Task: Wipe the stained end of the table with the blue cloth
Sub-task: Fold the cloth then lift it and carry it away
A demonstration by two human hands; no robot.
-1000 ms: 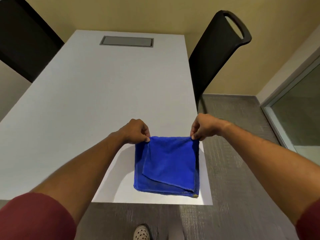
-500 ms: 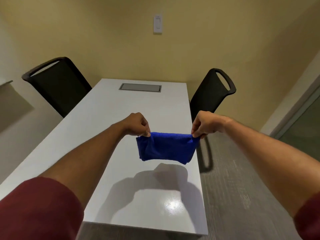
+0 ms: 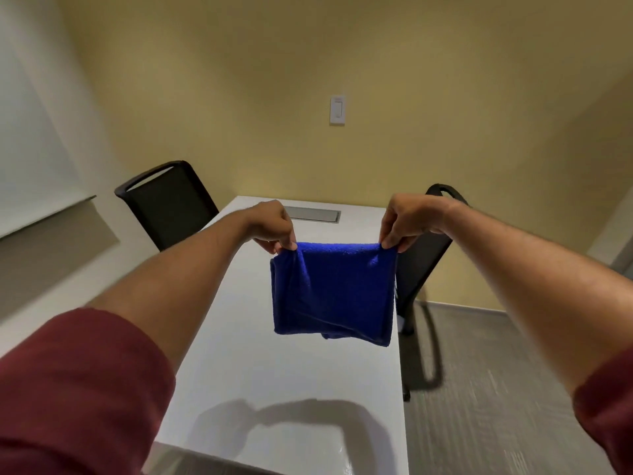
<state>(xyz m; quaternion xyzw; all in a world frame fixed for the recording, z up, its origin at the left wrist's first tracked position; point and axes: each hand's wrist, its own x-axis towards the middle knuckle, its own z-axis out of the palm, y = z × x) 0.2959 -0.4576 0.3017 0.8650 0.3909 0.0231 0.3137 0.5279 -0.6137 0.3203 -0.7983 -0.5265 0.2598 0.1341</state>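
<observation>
The blue cloth (image 3: 334,291) is held in the air above the counter (image 3: 284,378), clear of its surface, over the right half of the counter toward the right edge. The cloth is folded and hangs below its top edge. The left hand (image 3: 272,226) pinches the upper left corner of the cloth between thumb and fingers. The right hand (image 3: 409,219) pinches the upper right corner in the same manner. The top edge is stretched between the two hands. A shadow of the cloth and hands lies on the counter near the near edge. A grey inset panel (image 3: 313,214) sits at the far end of the counter. One black chair (image 3: 168,204) stands beside the left edge, and a second chair (image 3: 423,265) stands beside the right edge.
</observation>
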